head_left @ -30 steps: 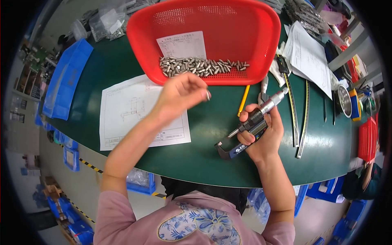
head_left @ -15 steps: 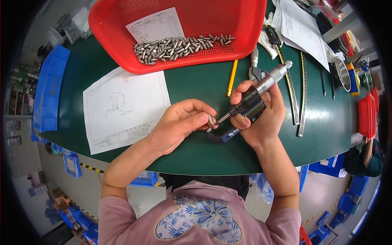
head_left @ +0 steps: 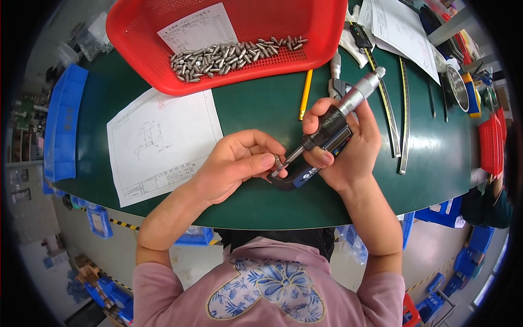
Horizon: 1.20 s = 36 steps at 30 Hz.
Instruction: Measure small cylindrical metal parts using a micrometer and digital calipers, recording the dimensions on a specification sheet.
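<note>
My left hand (head_left: 231,162) pinches a small silvery metal pin (head_left: 278,162) between thumb and forefinger. The pin is at the gap of a digital micrometer (head_left: 330,124), by the end of its spindle. Whether the measuring faces touch it is too small to tell. My right hand (head_left: 351,163) is wrapped round the micrometer's frame, with the silver thimble pointing up and right. Ahead, many similar metal pins (head_left: 220,61) lie heaped in a red plastic basket (head_left: 239,82), where a printed paper slip (head_left: 197,27) leans.
A technical drawing (head_left: 163,144) lies left on the green table (head_left: 256,204). A yellow pencil (head_left: 305,95), another micrometer (head_left: 335,71) and a caliper (head_left: 362,39) lie beyond my right hand. A blue bin (head_left: 66,122) stands far left; a metal bowl (head_left: 456,94) sits right.
The pin has tilted and shifted slightly at the micrometer's gap. The micrometer has turned a little in my right hand's hold. The whole view has shifted slightly.
</note>
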Available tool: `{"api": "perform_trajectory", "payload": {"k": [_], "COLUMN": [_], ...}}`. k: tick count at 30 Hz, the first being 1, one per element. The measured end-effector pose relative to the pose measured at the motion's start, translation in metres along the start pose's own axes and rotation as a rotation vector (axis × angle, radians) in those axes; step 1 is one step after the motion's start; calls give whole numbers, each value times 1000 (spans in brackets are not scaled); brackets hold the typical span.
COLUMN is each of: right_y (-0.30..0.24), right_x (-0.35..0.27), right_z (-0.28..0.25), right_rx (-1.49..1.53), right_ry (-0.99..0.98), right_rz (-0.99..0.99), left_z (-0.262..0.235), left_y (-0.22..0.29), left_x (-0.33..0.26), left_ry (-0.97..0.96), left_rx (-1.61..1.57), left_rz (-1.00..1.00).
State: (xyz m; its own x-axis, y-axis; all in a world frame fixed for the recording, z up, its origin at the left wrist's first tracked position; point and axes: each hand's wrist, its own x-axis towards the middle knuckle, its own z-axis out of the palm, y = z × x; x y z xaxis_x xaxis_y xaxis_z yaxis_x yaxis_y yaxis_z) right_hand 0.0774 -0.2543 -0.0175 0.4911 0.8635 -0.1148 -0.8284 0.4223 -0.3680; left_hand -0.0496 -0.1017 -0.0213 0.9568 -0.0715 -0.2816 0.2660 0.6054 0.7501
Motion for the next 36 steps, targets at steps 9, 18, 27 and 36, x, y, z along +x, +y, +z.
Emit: {"api": "perform_trajectory", "payload": {"k": [9,18,27,36], "right_y": [-1,0,0,2], "right_x": [-1,0,1,0], "right_z": [6,5,7,10], "right_rx": [-28,-124,-170,-171], "right_ry": [72,120,166,195], "right_rz": [20,2,24,22], "left_z": [-2,0,1,-7], "left_y": [-2,0,-2,-7], "left_x": [1,2,2,3], "left_ry": [-38,-50,-19,-86], "left_rx": [22,25,-39,-46], "left_rz": [-16,-53,-73,-93]}}
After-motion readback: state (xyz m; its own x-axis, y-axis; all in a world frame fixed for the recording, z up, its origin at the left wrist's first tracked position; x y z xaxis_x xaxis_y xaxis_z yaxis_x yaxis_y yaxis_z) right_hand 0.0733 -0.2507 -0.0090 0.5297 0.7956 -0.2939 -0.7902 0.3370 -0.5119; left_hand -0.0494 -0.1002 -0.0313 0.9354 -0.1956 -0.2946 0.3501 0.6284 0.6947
